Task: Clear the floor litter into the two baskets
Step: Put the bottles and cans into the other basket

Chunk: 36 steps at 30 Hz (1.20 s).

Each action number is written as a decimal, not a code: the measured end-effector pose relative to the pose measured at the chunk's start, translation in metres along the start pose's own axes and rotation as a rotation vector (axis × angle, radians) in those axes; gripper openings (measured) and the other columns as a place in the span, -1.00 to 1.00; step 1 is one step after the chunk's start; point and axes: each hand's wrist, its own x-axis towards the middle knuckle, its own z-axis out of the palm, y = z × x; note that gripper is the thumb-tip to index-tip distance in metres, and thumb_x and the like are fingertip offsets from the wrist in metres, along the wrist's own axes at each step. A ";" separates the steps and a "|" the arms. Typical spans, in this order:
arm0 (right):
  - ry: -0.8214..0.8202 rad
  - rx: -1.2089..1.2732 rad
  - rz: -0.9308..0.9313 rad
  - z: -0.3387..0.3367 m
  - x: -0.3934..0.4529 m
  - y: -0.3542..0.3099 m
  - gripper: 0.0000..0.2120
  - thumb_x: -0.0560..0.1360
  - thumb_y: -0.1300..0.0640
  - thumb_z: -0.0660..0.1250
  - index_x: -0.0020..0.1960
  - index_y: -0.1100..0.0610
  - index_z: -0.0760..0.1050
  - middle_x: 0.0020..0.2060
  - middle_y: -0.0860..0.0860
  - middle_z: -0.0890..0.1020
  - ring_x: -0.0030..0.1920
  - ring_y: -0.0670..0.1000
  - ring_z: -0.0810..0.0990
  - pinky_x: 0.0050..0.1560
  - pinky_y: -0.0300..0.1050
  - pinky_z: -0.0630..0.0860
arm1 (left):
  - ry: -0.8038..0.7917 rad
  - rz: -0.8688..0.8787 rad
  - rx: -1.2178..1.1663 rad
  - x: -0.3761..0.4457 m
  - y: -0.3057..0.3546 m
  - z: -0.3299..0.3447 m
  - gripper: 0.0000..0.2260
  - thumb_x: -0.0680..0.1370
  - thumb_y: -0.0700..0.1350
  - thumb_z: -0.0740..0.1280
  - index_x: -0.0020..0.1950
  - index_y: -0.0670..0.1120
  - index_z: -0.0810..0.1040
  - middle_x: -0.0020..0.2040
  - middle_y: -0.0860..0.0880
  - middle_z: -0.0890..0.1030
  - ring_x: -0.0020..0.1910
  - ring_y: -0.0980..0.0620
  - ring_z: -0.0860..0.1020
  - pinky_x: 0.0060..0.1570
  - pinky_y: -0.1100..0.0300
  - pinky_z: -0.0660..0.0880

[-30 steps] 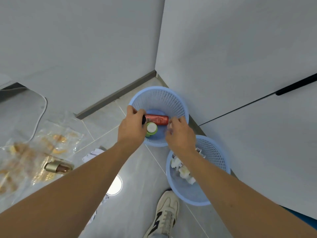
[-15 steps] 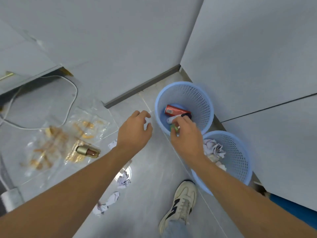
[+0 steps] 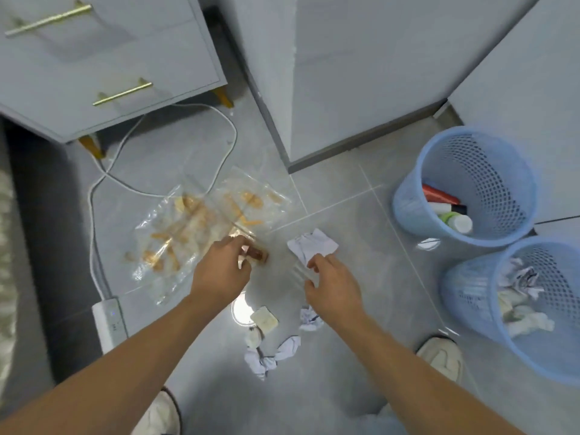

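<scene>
My left hand [image 3: 224,266] curls its fingers and thumb round a small brown and gold bottle [image 3: 258,255] lying at the edge of clear plastic bags [image 3: 194,227] with orange prints. My right hand [image 3: 329,277] hovers with relaxed fingers just below a crumpled white paper [image 3: 314,243], its fingertips at the paper's lower edge. The far blue basket [image 3: 489,158] holds a red tube, a white bottle and a green bottle. The near blue basket [image 3: 470,296] holds crumpled paper. More paper scraps [image 3: 273,356] and a pale square pad [image 3: 264,319] lie below my hands.
A grey drawer cabinet [image 3: 103,67] with gold handles stands on legs at the top left. A white cable [image 3: 94,196] runs to a power strip [image 3: 109,323] on the floor. A wall corner [image 3: 314,130] juts out behind. My shoes [image 3: 442,356] stand near the baskets.
My view has swung left from the baskets to the floor litter. Both hands left the far basket and came down; the left now grips the small bottle and the right reaches the paper.
</scene>
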 end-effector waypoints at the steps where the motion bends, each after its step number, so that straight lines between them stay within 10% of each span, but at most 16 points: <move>1: -0.031 -0.013 0.030 0.017 0.004 0.005 -0.71 0.50 0.13 0.37 0.21 0.09 0.50 0.12 0.06 0.55 0.11 0.17 0.55 0.01 0.02 0.51 | -0.033 0.003 0.042 0.007 -0.014 0.010 -0.60 0.53 -0.17 0.31 0.36 0.09 0.51 0.19 0.06 0.54 0.25 -0.05 0.48 -0.08 0.08 0.51; 9: -0.142 -0.154 0.187 0.092 0.026 0.050 -0.48 0.45 0.05 0.43 0.35 0.06 0.35 0.22 0.07 0.42 0.23 0.18 0.43 0.06 0.06 0.52 | -0.095 0.109 0.248 0.070 -0.088 0.072 -0.44 0.54 -0.15 0.33 0.52 0.12 0.33 0.48 0.02 0.34 0.39 -0.13 0.34 0.16 -0.07 0.50; 19: -0.050 0.011 0.152 0.098 0.015 0.061 -0.41 0.36 0.06 0.50 0.29 0.04 0.30 0.11 0.01 0.44 0.06 0.13 0.53 -0.05 -0.01 0.53 | -0.046 0.184 0.520 0.085 -0.087 0.104 -0.53 0.45 -0.12 0.48 0.33 -0.11 0.46 0.17 -0.13 0.51 0.11 -0.19 0.50 0.01 -0.03 0.39; 30: 0.225 0.184 0.054 -0.013 -0.012 0.031 -0.45 0.42 -0.02 0.55 0.33 -0.03 0.41 0.18 -0.06 0.40 0.13 0.02 0.53 -0.02 -0.10 0.56 | 0.079 0.185 -0.022 0.032 0.023 0.024 -0.73 0.53 -0.07 0.47 0.13 -0.09 0.46 0.07 0.02 0.32 -0.27 -0.02 0.47 -0.33 0.13 0.43; 36: 0.400 0.283 0.060 -0.128 -0.026 0.014 -0.37 0.43 -0.03 0.52 0.41 -0.01 0.34 0.28 -0.07 0.44 0.29 -0.04 0.40 0.21 -0.24 0.35 | 0.184 0.349 -0.226 0.003 0.152 -0.035 -0.70 0.51 -0.06 0.49 0.16 -0.03 0.48 0.08 0.09 0.38 -0.12 0.14 0.44 -0.23 0.22 0.48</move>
